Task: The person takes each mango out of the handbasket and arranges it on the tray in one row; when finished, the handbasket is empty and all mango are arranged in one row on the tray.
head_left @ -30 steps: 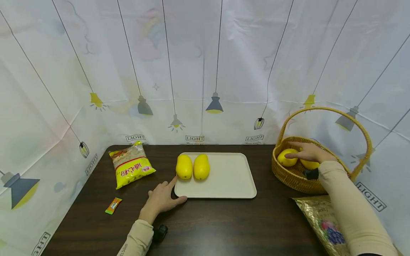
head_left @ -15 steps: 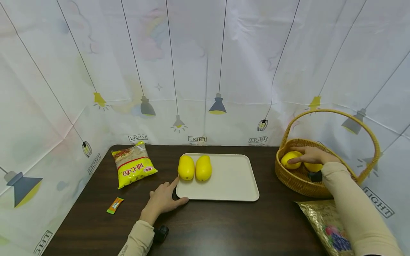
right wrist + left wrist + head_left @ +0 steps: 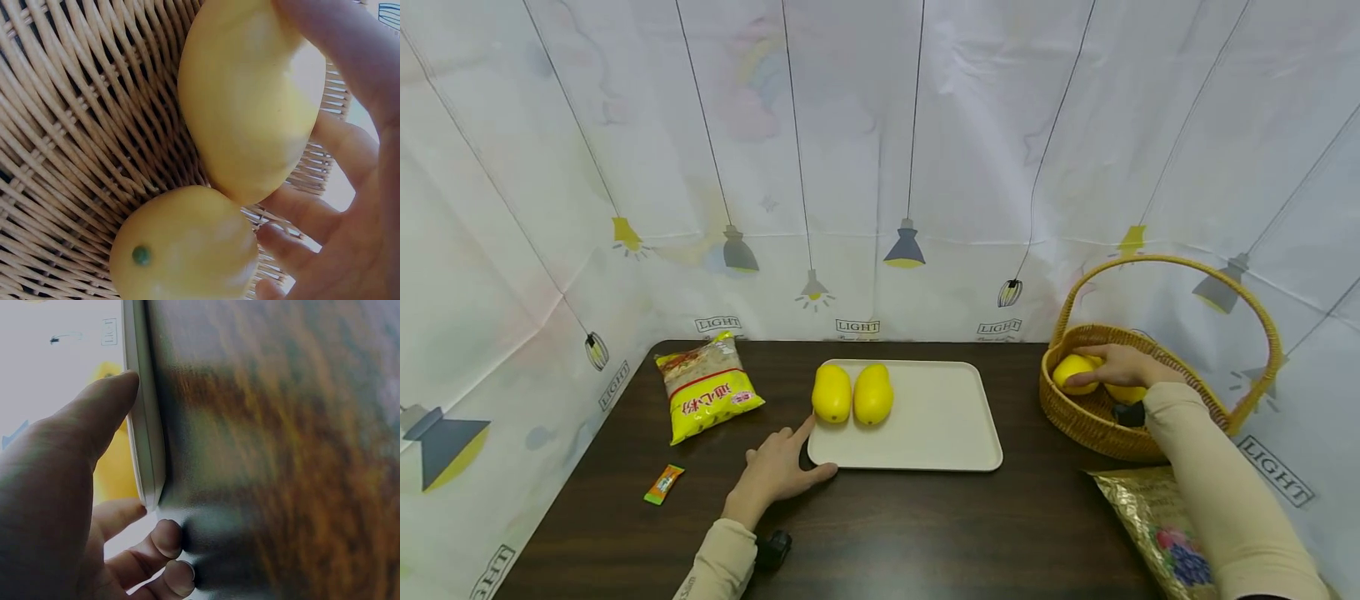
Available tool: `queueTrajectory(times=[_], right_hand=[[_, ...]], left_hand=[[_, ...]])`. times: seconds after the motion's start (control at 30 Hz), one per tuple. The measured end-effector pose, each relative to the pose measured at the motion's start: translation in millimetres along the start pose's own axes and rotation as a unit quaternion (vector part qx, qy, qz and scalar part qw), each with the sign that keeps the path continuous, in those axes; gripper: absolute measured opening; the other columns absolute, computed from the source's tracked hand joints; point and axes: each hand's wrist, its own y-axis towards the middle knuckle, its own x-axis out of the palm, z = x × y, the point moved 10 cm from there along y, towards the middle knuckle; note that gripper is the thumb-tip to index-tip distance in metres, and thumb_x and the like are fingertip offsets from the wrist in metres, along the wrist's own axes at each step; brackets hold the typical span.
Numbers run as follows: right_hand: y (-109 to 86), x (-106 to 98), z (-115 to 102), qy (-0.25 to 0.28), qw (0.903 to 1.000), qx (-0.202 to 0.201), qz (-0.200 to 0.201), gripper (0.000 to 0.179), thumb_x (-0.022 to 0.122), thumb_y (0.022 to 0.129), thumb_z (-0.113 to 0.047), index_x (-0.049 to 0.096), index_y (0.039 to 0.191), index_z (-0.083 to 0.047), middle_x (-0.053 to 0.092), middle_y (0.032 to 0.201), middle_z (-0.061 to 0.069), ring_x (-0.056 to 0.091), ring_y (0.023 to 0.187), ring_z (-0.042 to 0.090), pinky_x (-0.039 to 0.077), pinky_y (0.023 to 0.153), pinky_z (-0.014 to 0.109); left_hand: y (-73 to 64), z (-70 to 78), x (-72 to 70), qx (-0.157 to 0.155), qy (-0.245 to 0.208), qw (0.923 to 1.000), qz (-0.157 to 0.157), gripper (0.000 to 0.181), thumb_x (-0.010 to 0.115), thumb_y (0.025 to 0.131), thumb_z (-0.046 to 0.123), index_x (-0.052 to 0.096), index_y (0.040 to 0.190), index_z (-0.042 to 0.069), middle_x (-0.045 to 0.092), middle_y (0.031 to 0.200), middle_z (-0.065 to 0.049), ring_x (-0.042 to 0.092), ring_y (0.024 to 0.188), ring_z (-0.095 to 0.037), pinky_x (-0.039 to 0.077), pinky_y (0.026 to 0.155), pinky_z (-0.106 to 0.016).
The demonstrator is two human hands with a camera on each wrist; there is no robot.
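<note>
In the head view my right hand [image 3: 1117, 367] reaches into a wicker basket [image 3: 1090, 429]. Its thumb and fingers grip a yellow mango [image 3: 250, 100], seen close up in the right wrist view. Touching that fruit is a second mango [image 3: 187, 250] with a green stem spot, lying on the woven floor. My left hand [image 3: 775, 468] rests at the near left corner of a cream tray [image 3: 940, 417], thumb and index finger spread against its rim. Two more mangoes, a left one [image 3: 832, 394] and a right one [image 3: 873, 394], lie side by side on the tray's left part.
A yellow food packet [image 3: 711, 392] lies at the back left of the dark table [image 3: 925, 533], with a small orange-green sachet [image 3: 664, 484] nearer. A gold bag [image 3: 1157, 525] lies under my right forearm, before the basket. The basket's tall handle [image 3: 1180, 260] arches over it.
My right hand has settled lower over the mango, and its thumb has come down onto the fruit's near side. The left hand, the tray and its two mangoes have stayed put.
</note>
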Motion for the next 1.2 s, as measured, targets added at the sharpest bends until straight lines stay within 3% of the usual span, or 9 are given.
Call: queueTrajectory(times=[0.37,0.73,1.2], right_hand=[[-8.6,-21,-6,0.003,0.9988,-0.006,0.049,0.094,0.067,0.087,-0.061,0.039,0.152,0.001,0.041,0.147,0.041,0.041,0.131,0.063,0.042,0.099,0.07],[-35.5,-40,-9,0.045,0.9965,0.013,0.07,0.097,0.07,0.086,-0.059,0.033,0.156,-0.003,0.031,0.146,0.043,0.038,0.127,0.064,0.04,0.095,0.075],[-58.9,-53,-38,0.021,0.9944,-0.016,0.102,0.093,0.073,0.085,-0.057,0.038,0.154,-0.005,0.033,0.149,0.039,0.04,0.129,0.061,0.039,0.096,0.074]], left_hand=[[-0.6,-2.1,-0.6,0.004,0.002,1.0,0.004,0.096,0.063,0.082,0.075,0.032,0.159,0.027,0.06,0.135,-0.018,0.058,0.122,-0.036,0.043,0.087,-0.07],[-3.3,0.2,-2.3,0.002,0.002,1.0,-0.001,0.096,0.063,0.083,0.074,0.032,0.159,0.025,0.058,0.138,-0.02,0.057,0.124,-0.039,0.042,0.089,-0.071],[-5.4,2.8,-3.1,0.004,0.0,1.0,0.001,0.095,0.063,0.084,0.073,0.031,0.159,0.024,0.057,0.14,-0.021,0.055,0.126,-0.04,0.04,0.092,-0.075]])
